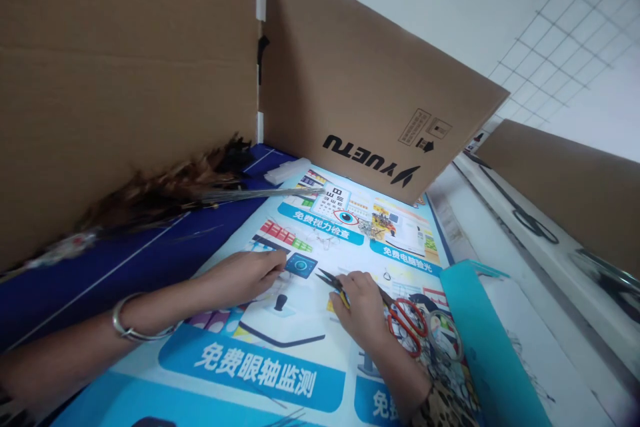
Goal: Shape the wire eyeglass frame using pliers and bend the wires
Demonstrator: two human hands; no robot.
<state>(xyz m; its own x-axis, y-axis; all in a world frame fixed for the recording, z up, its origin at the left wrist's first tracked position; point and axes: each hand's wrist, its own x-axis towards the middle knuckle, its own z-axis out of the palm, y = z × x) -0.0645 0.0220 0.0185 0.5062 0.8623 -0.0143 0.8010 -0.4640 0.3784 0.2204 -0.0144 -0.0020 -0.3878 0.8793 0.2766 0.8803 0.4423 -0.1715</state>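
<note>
My left hand (257, 275) is over the printed poster sheet (300, 297), its thumb and fingertips pinched together. What they hold, if anything, is too fine to make out. A silver bangle (119, 317) circles that wrist. In my right hand (361, 310) are needle-nose pliers (329, 277) with dark jaws and yellow on the grips. The jaws point toward my left fingertips, a short gap away. Red-handled scissors (409, 325) lie just right of my right hand. Next to them sits a clear ring-shaped roll (457, 340), perhaps tape or wire.
Brown feathers (165, 187) and a bundle of thin wires (270, 193) lie at the left and back. Cardboard panels (350, 67) stand behind and left. At right are a teal box (493, 347) and another pair of scissors (533, 223). Small wire pieces lie scattered on the sheet.
</note>
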